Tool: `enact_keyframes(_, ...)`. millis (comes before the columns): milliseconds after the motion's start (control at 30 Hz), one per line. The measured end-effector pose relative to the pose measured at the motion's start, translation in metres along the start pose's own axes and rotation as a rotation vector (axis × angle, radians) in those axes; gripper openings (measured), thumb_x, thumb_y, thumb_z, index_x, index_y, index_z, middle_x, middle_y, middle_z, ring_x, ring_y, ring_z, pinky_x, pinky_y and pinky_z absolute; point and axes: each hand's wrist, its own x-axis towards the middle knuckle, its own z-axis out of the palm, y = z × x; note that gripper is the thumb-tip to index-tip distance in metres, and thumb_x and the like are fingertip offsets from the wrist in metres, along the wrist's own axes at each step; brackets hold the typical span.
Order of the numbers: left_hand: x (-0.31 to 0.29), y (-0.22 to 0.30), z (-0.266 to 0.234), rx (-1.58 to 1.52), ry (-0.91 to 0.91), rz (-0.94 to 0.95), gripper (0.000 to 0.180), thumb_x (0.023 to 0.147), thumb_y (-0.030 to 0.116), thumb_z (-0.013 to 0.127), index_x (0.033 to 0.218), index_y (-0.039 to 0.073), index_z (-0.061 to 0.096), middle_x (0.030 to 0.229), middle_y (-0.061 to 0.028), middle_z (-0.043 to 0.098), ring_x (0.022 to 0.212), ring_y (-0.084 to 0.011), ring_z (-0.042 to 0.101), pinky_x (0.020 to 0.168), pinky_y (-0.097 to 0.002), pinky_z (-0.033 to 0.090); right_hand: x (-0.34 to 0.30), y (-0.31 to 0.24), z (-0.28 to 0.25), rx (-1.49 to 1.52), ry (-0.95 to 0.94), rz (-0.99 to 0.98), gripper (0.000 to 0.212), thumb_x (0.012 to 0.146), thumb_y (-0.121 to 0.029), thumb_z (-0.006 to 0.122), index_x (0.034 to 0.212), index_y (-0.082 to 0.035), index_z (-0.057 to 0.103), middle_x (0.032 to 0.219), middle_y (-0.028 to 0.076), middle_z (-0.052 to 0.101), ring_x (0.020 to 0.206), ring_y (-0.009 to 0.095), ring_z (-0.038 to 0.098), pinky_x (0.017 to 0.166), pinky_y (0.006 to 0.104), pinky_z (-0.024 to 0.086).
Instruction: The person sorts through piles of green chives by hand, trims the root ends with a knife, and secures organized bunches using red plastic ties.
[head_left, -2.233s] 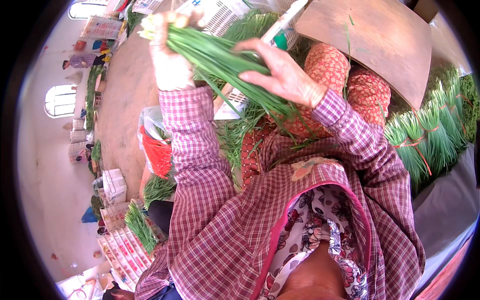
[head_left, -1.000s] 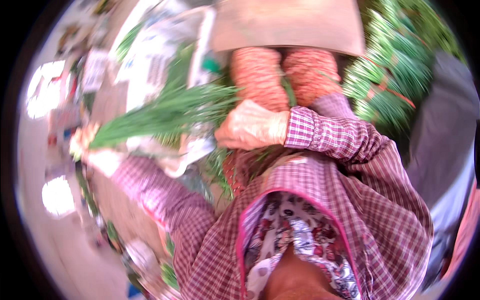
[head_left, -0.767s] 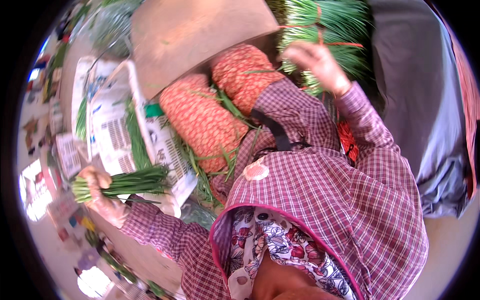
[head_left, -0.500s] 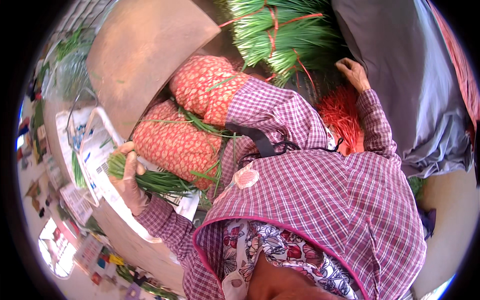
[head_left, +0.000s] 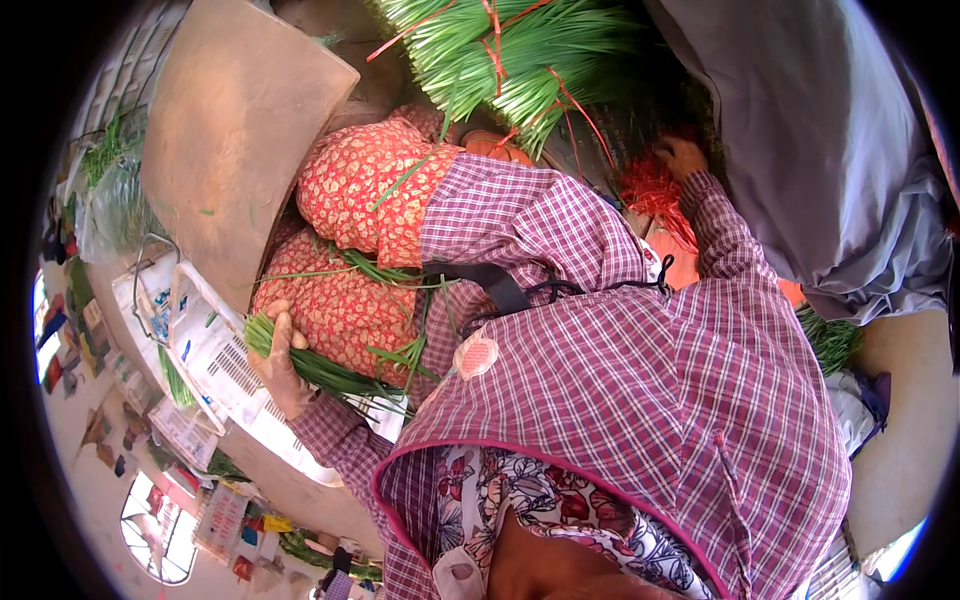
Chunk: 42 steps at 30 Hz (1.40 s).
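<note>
My left hand (head_left: 283,368) is closed round a small bunch of green chives (head_left: 340,374). Its pale cut ends poke out past my thumb and the leaves trail over my lap toward me. Out to the right, my right hand (head_left: 684,158) is in shadow with its fingers curled, at the top of a bundle of red ties (head_left: 652,192). Whatever those fingers grip is too dark to see. Beyond my knees lies a stack of chive bundles (head_left: 500,60) bound with red ties.
Loose chive leaves (head_left: 385,268) lie across my red patterned trouser legs (head_left: 335,310). A brown board (head_left: 235,120) stands beyond my left knee. White crate (head_left: 225,365) with a wire handle is at the left. A grey cloth (head_left: 800,130) hangs at the right.
My right hand has moved slightly away from me, into the shade by the red ties, which have shifted. My left hand still holds the chives. The whole view has shifted a little.
</note>
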Motion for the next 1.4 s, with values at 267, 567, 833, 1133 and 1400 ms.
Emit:
enact_keyframes(267, 0.002, 0.002, 0.004, 0.048, 0.046, -0.001, 0.019, 0.085, 0.011, 0.070, 0.100, 0.001, 0.064, 0.062, 0.0040, 0.049, 0.051, -0.0046, 0.043, 0.047, -0.0179, 0.027, 0.014, -0.011, 0.032, -0.122, -0.039, 0.050, 0.042, 0.084, -0.043, 0.064, 0.118, -0.019, 0.066, 0.113, 0.013, 0.067, 0.106, 0.032, 0.062, 0.091, 0.0453, 0.049)
enact_keyframes(567, 0.005, 0.005, 0.005, 0.064, 0.043, 0.004, 0.018, 0.085, 0.009, 0.069, 0.100, 0.000, 0.064, 0.063, 0.0025, 0.052, 0.050, -0.0047, 0.046, 0.046, -0.0169, 0.033, 0.018, -0.041, 0.042, -0.339, -0.190, 0.176, 0.049, 0.080, -0.050, 0.069, 0.117, -0.019, 0.067, 0.113, 0.010, 0.068, 0.107, 0.027, 0.064, 0.088, 0.0424, 0.052)
enact_keyframes(833, 0.004, -0.006, -0.003, 0.092, 0.092, -0.020, 0.021, 0.084, 0.013, 0.070, 0.099, -0.001, 0.068, 0.067, -0.0004, 0.058, 0.056, -0.0078, 0.051, 0.052, -0.0208, 0.039, -0.003, -0.103, -0.038, -0.051, 0.084, -0.259, 0.036, 0.082, -0.039, 0.067, 0.108, -0.013, 0.068, 0.109, 0.013, 0.066, 0.099, 0.032, 0.063, 0.083, 0.0426, 0.051)
enact_keyframes(1133, -0.031, 0.013, -0.049, -0.207, 0.211, 0.234, 0.015, 0.086, 0.015, 0.069, 0.096, 0.003, 0.068, 0.064, 0.0015, 0.058, 0.057, -0.0060, 0.053, 0.054, -0.0207, 0.043, -0.074, -0.420, -0.258, 0.716, -0.329, -0.933, 0.020, 0.096, -0.024, 0.057, 0.094, -0.004, 0.058, 0.076, -0.003, 0.055, 0.067, 0.005, 0.048, 0.060, 0.0211, 0.037)
enact_keyframes(1400, -0.063, 0.092, -0.119, -0.479, 0.394, 0.595, 0.026, 0.083, 0.019, 0.074, 0.101, 0.002, 0.064, 0.058, 0.0041, 0.051, 0.048, -0.0076, 0.047, 0.043, -0.0228, 0.038, 0.010, -0.680, -0.194, 0.650, -0.306, -1.186, 0.036, 0.088, -0.039, 0.067, 0.096, -0.004, 0.070, 0.080, 0.001, 0.068, 0.068, 0.007, 0.061, 0.060, 0.0239, 0.051)
